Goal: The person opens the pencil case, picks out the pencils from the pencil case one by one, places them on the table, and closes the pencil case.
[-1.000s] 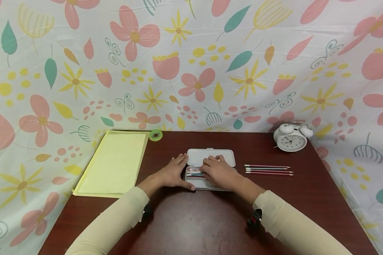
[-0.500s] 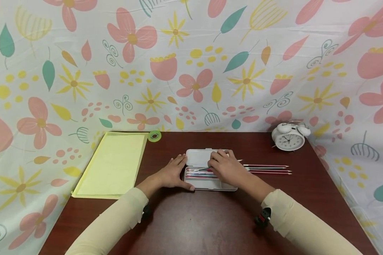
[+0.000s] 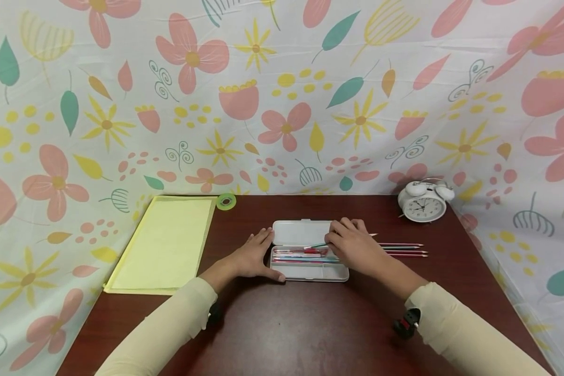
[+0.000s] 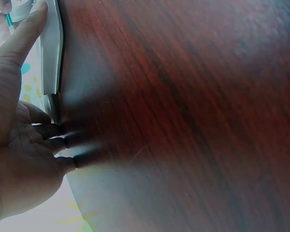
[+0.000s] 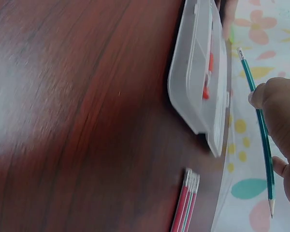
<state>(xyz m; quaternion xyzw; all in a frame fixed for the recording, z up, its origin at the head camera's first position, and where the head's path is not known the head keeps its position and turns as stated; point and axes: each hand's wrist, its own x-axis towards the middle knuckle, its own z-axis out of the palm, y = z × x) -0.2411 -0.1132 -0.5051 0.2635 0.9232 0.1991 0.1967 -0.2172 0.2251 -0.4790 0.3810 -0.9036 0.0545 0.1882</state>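
A white pencil case (image 3: 305, 272) lies with its lid (image 3: 296, 232) folded back, holding pens and pencils in its rear compartment. My left hand (image 3: 247, 257) rests at the case's left end, fingers spread and straight, the thumb along the front edge. Above the right part of the case, my right hand (image 3: 357, 247) pinches a green pencil (image 5: 264, 140), its eraser end toward the left and its sharpened tip toward the right. Several pencils (image 3: 401, 250) lie side by side on the table to the right, partly hidden behind the right hand; a red pen (image 3: 315, 251) shows in the case.
A yellow mesh folder (image 3: 164, 243) lies on the left of the brown table (image 3: 282, 329). A green roll of tape (image 3: 226, 201) sits at its back corner. At the back right stands a white alarm clock (image 3: 423, 202). Flowered cloth (image 3: 282, 104) hangs behind the table.
My right hand has lifted the green pencil out of the case and moved right, uncovering more of the compartment. The left hand stays at the case's left end.
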